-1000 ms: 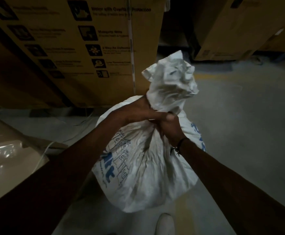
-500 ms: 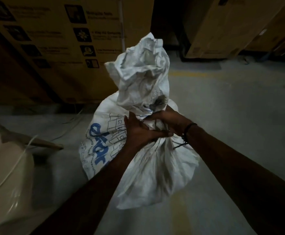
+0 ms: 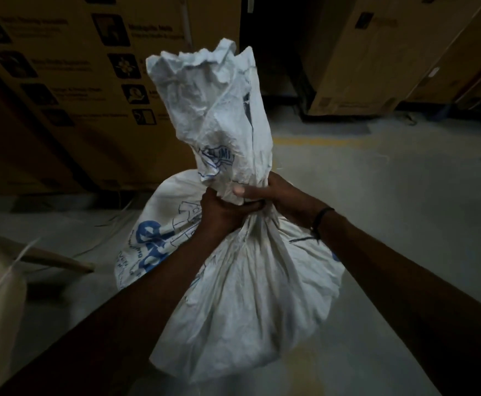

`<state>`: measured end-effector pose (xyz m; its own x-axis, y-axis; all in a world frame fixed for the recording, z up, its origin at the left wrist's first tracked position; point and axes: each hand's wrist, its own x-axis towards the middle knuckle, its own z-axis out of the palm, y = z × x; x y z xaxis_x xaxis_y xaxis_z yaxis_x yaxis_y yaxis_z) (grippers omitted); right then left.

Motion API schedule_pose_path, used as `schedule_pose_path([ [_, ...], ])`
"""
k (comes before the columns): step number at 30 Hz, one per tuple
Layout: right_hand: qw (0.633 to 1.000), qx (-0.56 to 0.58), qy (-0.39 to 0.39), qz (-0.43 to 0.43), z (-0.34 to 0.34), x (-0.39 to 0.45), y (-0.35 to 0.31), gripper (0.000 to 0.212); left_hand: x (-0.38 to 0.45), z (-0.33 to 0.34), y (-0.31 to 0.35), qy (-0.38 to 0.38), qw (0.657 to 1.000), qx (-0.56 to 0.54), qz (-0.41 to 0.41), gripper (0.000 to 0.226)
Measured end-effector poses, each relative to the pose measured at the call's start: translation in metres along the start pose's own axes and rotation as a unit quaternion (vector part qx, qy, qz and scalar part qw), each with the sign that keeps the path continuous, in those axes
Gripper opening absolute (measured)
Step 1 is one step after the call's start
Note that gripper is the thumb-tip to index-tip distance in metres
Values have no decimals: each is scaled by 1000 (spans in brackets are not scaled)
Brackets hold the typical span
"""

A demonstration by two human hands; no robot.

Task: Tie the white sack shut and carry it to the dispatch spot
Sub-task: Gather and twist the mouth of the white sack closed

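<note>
Left hand (image 3: pixel 222 212) grip curled tight round gathered neck of crumpled white woven plastic sack with blue print (image 3: pixel 250 287). Right hand (image 3: pixel 279 194) grip also wrapped round neck, just above, thumb across front, touching left. Sack centre frame over grey concrete floor (image 3: pixel 390 195); loose crinkled top stands upright above both grips, body bulging below.
</note>
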<state>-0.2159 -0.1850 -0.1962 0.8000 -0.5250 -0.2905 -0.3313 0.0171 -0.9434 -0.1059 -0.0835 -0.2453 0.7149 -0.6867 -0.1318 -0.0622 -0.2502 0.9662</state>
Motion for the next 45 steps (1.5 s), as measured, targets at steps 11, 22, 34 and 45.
schedule_pose_path([
  [11, 966, -101, 237, 7, 72, 2, 71, 109, 47, -16, 9, -281, 957, 54, 41, 40],
  [22, 915, -29, 397, -64, 79, 43, 113, 83, 58, -59, -4, -355, 892, 231, 160, 30],
  [34, 969, 80, 186, -142, 66, 40, 120, 50, 55, -17, -105, -226, 918, 183, 270, 103],
  [45, 977, 96, 53, -181, 47, 21, 118, 67, 63, 14, -113, -211, 942, -14, 262, 106],
])
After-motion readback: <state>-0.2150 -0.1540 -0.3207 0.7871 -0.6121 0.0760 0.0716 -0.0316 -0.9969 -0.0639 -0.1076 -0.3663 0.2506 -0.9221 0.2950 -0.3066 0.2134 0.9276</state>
